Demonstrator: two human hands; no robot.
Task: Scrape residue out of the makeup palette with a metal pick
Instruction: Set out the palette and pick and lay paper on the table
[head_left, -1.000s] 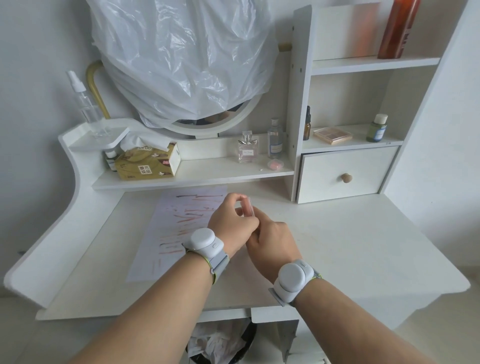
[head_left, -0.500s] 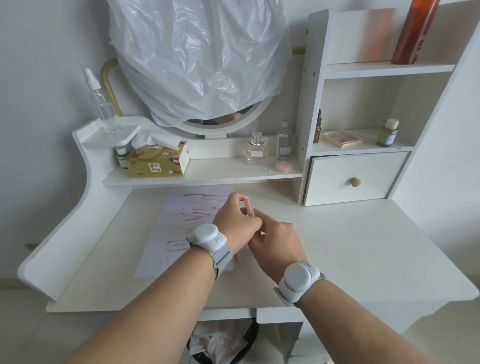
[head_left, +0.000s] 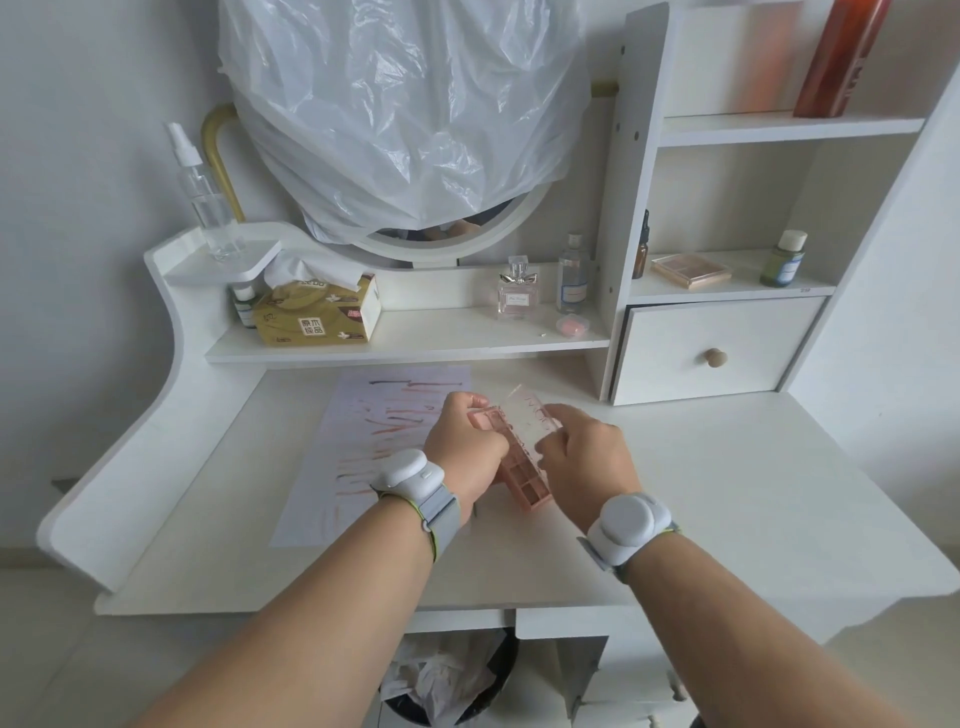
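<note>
Head view first: we hold the makeup palette (head_left: 519, 470) above the counter (head_left: 727, 493), just over the edge of a paper sheet (head_left: 363, 431) streaked with colour. Our left hand (head_left: 462, 447) grips the pink base along its left side, fingers curled round it; our right hand (head_left: 584, 460) pinches the clear lid (head_left: 530, 415), which stands partly open. No metal pick shows anywhere in sight. We judge the palette light and rigid, with a smooth plastic shell that could slip, and a thin hinged lid that could snap if forced back. We would keep hold of the base by its long edges, clear of the small square pans, and steady it on the paper before scraping, since loosened powder will scatter.
</note>
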